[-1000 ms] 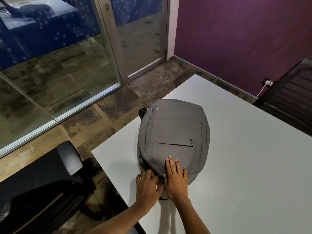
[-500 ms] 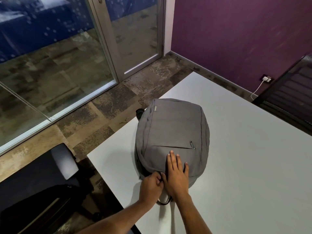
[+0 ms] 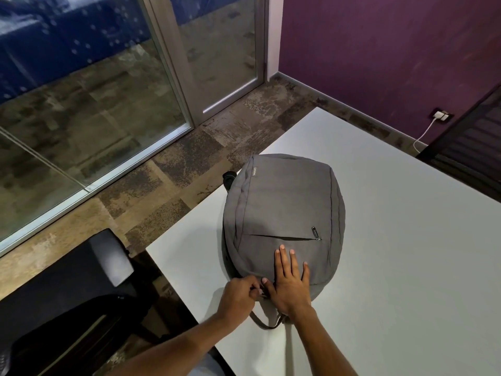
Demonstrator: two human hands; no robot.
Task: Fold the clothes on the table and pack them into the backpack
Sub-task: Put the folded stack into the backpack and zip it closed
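A grey backpack (image 3: 284, 207) lies flat and bulging on the white table (image 3: 406, 267), its front pocket facing up and its top end toward me. My left hand (image 3: 240, 295) is pinched shut on something small at the bag's near edge, apparently the zipper pull, which my fingers hide. Flat on the fabric just below the pocket zip lies my right hand (image 3: 290, 280), fingers spread and pressing down. The bag's carry loop (image 3: 264, 322) pokes out under my wrists. No loose clothes are visible on the table.
A black office chair (image 3: 67, 294) stands left of the table's near corner. Another dark chair (image 3: 466, 147) is at the far right. A glass partition and purple wall border the room, with a charger cable (image 3: 425, 130) at the wall socket.
My left hand has gone from lying open beside the right to a closed pinch at the bag's near edge, drawn slightly left. My right hand stays pressed on the backpack.
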